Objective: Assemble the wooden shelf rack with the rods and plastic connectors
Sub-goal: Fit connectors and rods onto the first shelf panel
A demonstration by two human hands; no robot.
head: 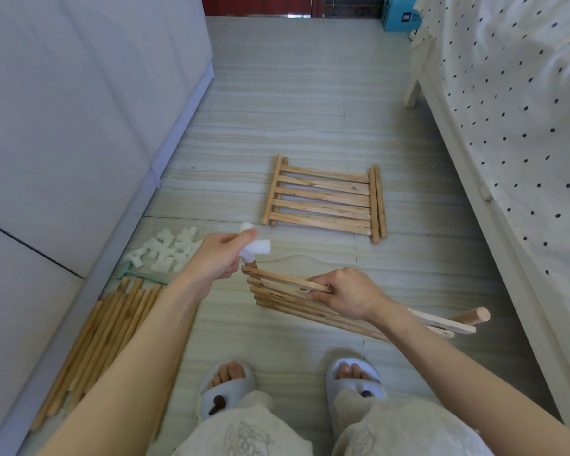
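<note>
My left hand (219, 255) pinches a white plastic connector (259, 249) that sits on the end of a rod at the near corner of a slatted wooden shelf panel (277, 292). My right hand (346, 292) grips that panel by its slats and holds it above the floor, with the panel's far rod end (479, 315) sticking out to the right. A second slatted panel (324, 199) lies flat on the floor further ahead. A pile of white connectors (165, 248) and a bundle of wooden rods (102, 337) lie on the floor to the left.
A white cabinet (79, 126) runs along the left side. A bed with a dotted sheet (514, 126) lines the right side. A teal tool (139, 274) lies between the connectors and rods. My slippered feet (226, 386) stand on the tiled floor below the hands.
</note>
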